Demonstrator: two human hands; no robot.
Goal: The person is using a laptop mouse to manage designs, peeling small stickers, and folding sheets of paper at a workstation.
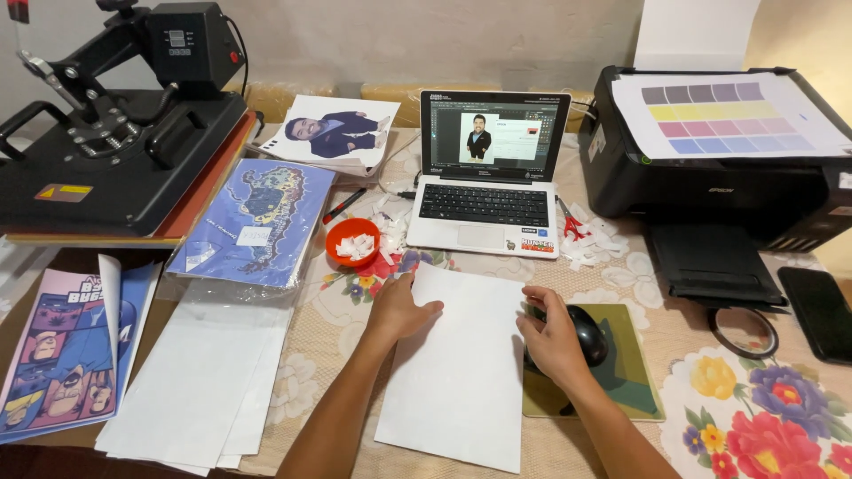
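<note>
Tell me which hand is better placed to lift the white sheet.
Probably left. The left hand already lies flat on the white sheet near its top-left corner, while the right hand rests on the black mouse, only at the sheet's right edge.

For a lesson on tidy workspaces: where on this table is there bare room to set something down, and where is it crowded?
Bare cloth shows between the mouse pad and the phone, and left of the left hand beside the paper stack. It is crowded around the laptop: orange bowl, scissors and paper scraps. The right hand covers the mouse.
</note>
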